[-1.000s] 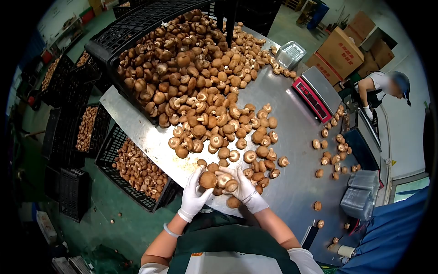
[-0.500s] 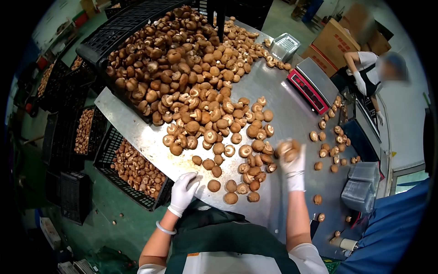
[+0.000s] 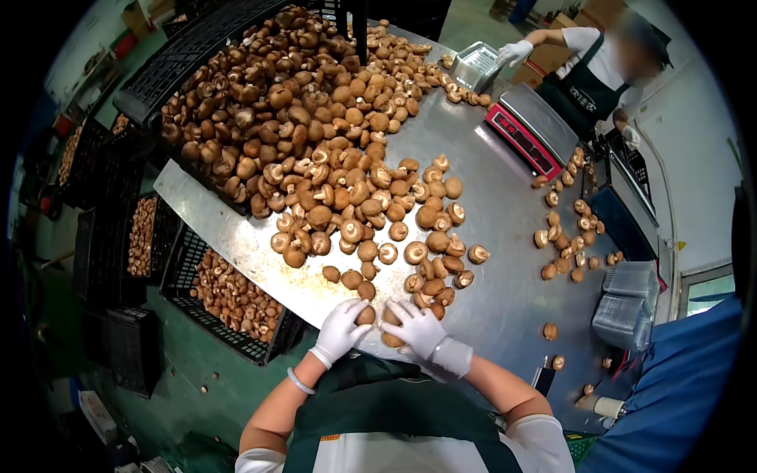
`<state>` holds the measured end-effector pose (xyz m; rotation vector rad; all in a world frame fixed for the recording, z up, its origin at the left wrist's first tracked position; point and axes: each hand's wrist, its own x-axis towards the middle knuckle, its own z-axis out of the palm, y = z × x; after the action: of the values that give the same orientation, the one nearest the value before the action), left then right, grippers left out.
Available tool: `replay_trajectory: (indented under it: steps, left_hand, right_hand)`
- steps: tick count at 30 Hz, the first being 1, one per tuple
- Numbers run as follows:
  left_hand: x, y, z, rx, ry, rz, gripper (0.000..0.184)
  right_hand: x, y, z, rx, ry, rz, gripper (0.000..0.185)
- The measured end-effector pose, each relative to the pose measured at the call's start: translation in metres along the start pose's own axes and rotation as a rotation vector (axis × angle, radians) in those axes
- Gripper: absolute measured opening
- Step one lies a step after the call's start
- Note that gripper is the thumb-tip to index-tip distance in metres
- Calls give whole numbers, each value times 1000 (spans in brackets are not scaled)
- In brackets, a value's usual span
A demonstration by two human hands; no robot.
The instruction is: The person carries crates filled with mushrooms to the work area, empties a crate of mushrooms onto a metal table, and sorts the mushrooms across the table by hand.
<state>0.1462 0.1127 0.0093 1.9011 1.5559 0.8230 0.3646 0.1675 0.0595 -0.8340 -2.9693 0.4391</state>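
At the near edge of the steel table, my left hand (image 3: 337, 333), in a white glove, has its fingers closed against a brown shiitake mushroom (image 3: 365, 315). Close by on the right, my gloved right hand (image 3: 422, 329) curls over another shiitake (image 3: 390, 317), with one more shiitake (image 3: 391, 340) below its fingers. The fingertips partly cover these caps. Just beyond my hands lies a loose cluster of shiitakes (image 3: 434, 268), some caps up, some stems up. A large heap of shiitakes (image 3: 315, 118) spills from a tipped black crate (image 3: 142, 98).
A red scale (image 3: 524, 140) stands at the far right. Across the table a co-worker's gloved hand (image 3: 514, 54) touches a clear plastic tray stack (image 3: 476, 66). More clear trays (image 3: 624, 315) sit at right, near scattered mushrooms (image 3: 564, 244). A black crate of mushrooms (image 3: 185, 256) stands below left.
My right hand has come left from mid-table to beside my left hand; the mushrooms it carried are no longer in it. My left hand has moved right onto a mushroom. The co-worker has reached the trays.
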Motion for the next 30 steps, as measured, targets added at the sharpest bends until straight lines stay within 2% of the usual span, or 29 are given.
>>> replay_trajectory:
  steps: [1,3,4,5,6,7,8,9,10,11,13,14,15,18,19,21,22,23,25,26,27,28,29,30]
  left_hand:
    - [-1,-1,-1,1,1,4,46]
    - [-2,-5,-3,-906,-79,-483,37]
    - [-2,-4,-8,-1205,-74,-638,38]
    - [-4,-15,-9,-1503,-133,-607,42]
    - [-5,-15,-13,-1640,-129,-603,42]
    - [-6,-15,-17,-1777,-127,-598,44]
    - [-7,-13,-19,-1773,-125,-602,44]
    - [-6,-5,-21,-1729,-15,-585,44]
    - [-1,7,-25,-1684,87,-564,44]
    - [1,20,-28,-1427,192,-514,41]
    - [8,45,-40,-749,168,-241,45]
    - [14,53,-49,-276,161,-43,54]
    - [17,59,-50,-150,124,-15,53]
    - [22,67,-52,-137,163,-10,51]
    - [23,65,-54,-148,194,-21,51]
    - [25,61,-61,-175,236,-76,41]
    - [25,55,-62,-186,267,-97,39]
    - [24,48,-61,-198,300,-119,37]
    - [23,41,-58,-229,318,-203,34]
    - [26,41,-56,-187,309,-189,33]
    - [31,43,-54,-145,301,-175,33]
    - [37,42,-49,-148,268,-129,33]
    - [46,42,-43,-150,238,-82,32]
    - [57,45,-37,-158,223,-41,33]
  right_hand:
    - [2,-2,11,-86,-8,15,43]
    - [6,2,17,-177,-13,22,47]
    - [7,3,15,1,28,80,47]
    - [8,3,12,183,66,139,47]
    - [12,-1,-2,374,118,152,43]
    - [13,2,6,379,117,147,43]
    - [13,6,21,806,141,261,44]
    - [12,7,29,1231,165,375,45]
    - [14,3,29,1825,132,549,50]
    - [20,0,29,1820,149,553,50]
    - [34,-9,27,2601,173,599,51]
    - [39,-10,32,2689,198,499,50]
    - [46,-13,35,2691,239,499,49]
    - [53,-15,21,2799,271,563,48]
    - [48,-7,14,2830,203,371,45]
    - [45,10,-6,2617,523,620,40]
    - [37,31,-11,2483,610,715,37]
    - [26,55,-31,2566,581,583,32]
    - [5,101,-54,2259,995,502,24]
    - [-3,125,-63,2463,1293,439,24]
    - [-21,151,-66,2350,1320,259,30]
    - [-30,177,-67,2321,1594,473,44]
    - [-46,195,-67,2446,1730,591,59]
    - [-49,197,-66,2303,1714,695,60]
